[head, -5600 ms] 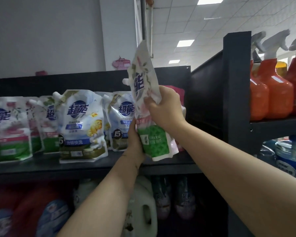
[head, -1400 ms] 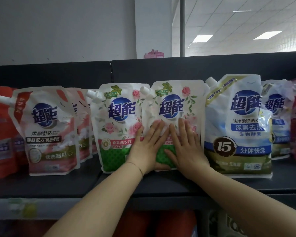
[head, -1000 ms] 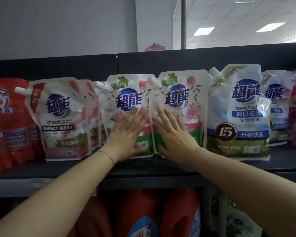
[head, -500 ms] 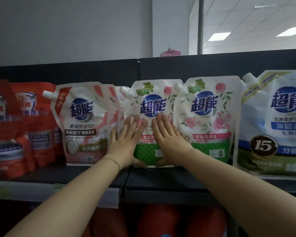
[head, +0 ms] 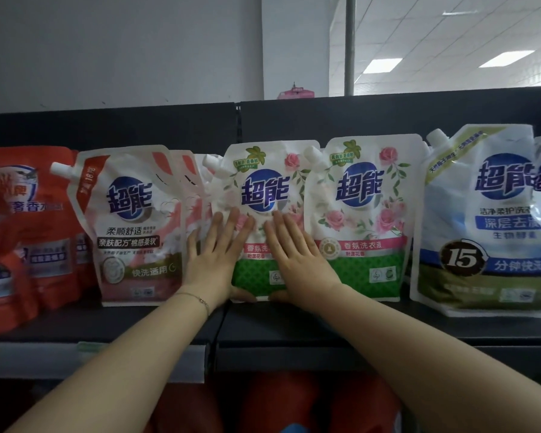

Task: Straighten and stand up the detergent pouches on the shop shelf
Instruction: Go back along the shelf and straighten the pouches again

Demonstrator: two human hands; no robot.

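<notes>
rose pouch against left grip, right grip

Red bottles below; ceiling lights above

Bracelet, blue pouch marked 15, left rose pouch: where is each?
Bracelet (head: 195,297): head view, chain across the wrist.
Blue pouch marked 15 (head: 463,259): head view, black 15 badge.
Left rose pouch (head: 264,195): head view, blue logo.

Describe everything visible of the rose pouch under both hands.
The white glossy plastic pouch with pink roses and a green base band stands upright on the black shelf, white spout cap at its upper left, blue oval logo. The left hand and right hand lie flat on its front, thumbs at its bottom edge. A matching pouch overlaps its right edge.
</notes>
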